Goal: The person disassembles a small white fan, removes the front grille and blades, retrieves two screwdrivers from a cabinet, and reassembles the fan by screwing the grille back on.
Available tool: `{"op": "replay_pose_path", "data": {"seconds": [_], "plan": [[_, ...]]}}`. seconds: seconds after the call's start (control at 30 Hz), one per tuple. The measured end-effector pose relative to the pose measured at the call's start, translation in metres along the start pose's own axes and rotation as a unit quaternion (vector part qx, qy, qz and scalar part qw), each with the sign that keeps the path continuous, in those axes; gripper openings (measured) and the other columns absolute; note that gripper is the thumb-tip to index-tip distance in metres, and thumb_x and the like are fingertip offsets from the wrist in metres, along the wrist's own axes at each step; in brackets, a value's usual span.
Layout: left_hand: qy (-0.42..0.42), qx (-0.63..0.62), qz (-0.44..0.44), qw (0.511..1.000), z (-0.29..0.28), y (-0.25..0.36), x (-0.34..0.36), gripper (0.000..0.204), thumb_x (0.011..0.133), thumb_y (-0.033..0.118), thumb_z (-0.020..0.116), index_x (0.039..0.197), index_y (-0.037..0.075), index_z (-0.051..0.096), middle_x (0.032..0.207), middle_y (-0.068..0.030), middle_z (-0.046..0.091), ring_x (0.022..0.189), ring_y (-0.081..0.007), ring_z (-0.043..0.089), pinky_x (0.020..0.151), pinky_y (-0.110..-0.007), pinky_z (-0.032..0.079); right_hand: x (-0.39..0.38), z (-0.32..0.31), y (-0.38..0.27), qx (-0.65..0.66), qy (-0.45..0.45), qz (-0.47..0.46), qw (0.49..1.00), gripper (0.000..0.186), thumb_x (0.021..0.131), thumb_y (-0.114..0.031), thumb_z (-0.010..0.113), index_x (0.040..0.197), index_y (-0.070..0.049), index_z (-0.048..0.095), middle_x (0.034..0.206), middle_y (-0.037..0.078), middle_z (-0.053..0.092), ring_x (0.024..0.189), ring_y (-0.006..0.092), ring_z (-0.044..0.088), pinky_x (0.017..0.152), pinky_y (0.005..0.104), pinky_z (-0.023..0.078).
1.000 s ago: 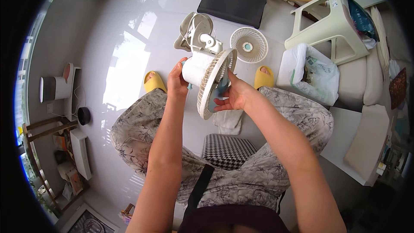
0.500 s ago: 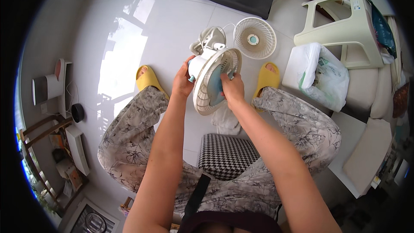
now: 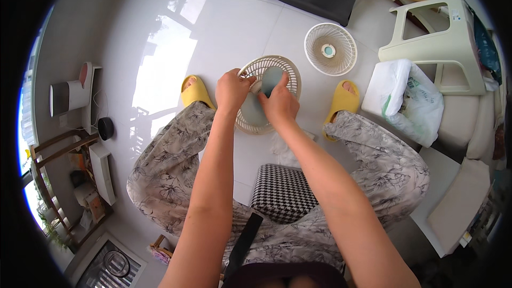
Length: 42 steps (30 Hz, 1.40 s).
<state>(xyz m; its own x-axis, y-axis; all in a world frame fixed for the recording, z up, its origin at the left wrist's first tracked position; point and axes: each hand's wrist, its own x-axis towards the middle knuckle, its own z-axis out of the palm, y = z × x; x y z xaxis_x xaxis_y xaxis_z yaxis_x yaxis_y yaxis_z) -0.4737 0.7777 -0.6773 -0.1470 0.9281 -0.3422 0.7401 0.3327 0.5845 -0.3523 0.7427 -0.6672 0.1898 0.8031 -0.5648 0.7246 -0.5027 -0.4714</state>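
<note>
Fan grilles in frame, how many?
2. One grille sits behind the blue-gray blades, between the left hand and right hand; the other lies on the floor ahead of the right yellow slipper. Others could be hidden.

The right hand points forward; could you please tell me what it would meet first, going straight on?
The right hand would first meet the upper blade, which it seems to touch, then likely the grille; depth is unclear.
</note>
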Motion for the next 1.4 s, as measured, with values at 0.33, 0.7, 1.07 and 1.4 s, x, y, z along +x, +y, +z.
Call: {"op": "replay_pose_path", "data": {"seconds": [0.33, 0.7, 1.07, 1.4], "plan": [[0.111, 0.053, 0.057, 0.991, 0.011, -0.038, 0.012, 0.015, 0.073, 0.016, 0.065, 0.074, 0.001, 0.063, 0.07, -0.018, 0.061, 0.067, -0.0357, 0.06, 0.063, -0.042, 0.047, 0.006, 0.025, -0.007, -0.192, 0.036, -0.142, 0.97, 0.1, 0.068, -0.028, 0.075, 0.141, -0.003, 0.011, 0.088, 0.015, 0.062, 0.086, 0.0323, 0.059, 0.081, 0.055, 0.043], [0.141, 0.006, 0.034, 0.989, 0.01, -0.027, 0.004, 0.011, 0.073, 0.013, 0.066, 0.075, 0.001, 0.065, 0.068, -0.0172, 0.062, 0.065, -0.033, 0.061, 0.06, -0.037, 0.047, -0.001, -0.017, -0.028, -0.149, 0.023, -0.05, 0.987, 0.09, 0.069, -0.025, 0.071, 0.136, 0.005, 0.018, 0.071, 0.007, 0.064, 0.074, 0.0236, 0.063, 0.072, 0.0436, 0.05], [0.008, -0.234, 0.023, 0.972, 0.005, -0.03, 0.005, 0.022, 0.08, 0.008, 0.063, 0.097, -0.004, 0.06, 0.075, -0.0054, 0.065, 0.071, -0.0129, 0.063, 0.066, -0.027, 0.051, 0.013, -0.034, -0.023, -0.2, 0.011, -0.11, 0.974, 0.093, 0.066, -0.036, 0.075, 0.132, 0.004, 0.024, 0.07, 0.007, 0.064, 0.061, 0.0222, 0.064, 0.055, 0.034, 0.049], [0.263, -0.029, 0.281, 0.923, 0.005, 0.01, -0.079, 0.027, 0.073, -0.006, 0.056, 0.099, 0.0, 0.052, 0.095, -0.0159, 0.057, 0.087, -0.033, 0.054, 0.075, -0.04, 0.045, 0.011, -0.021, -0.007, -0.111, 0.01, -0.058, 0.992, 0.087, 0.067, -0.031, 0.074, 0.128, 0.005, 0.023, 0.074, 0.011, 0.065, 0.072, 0.0269, 0.065, 0.063, 0.0354, 0.05]]}}
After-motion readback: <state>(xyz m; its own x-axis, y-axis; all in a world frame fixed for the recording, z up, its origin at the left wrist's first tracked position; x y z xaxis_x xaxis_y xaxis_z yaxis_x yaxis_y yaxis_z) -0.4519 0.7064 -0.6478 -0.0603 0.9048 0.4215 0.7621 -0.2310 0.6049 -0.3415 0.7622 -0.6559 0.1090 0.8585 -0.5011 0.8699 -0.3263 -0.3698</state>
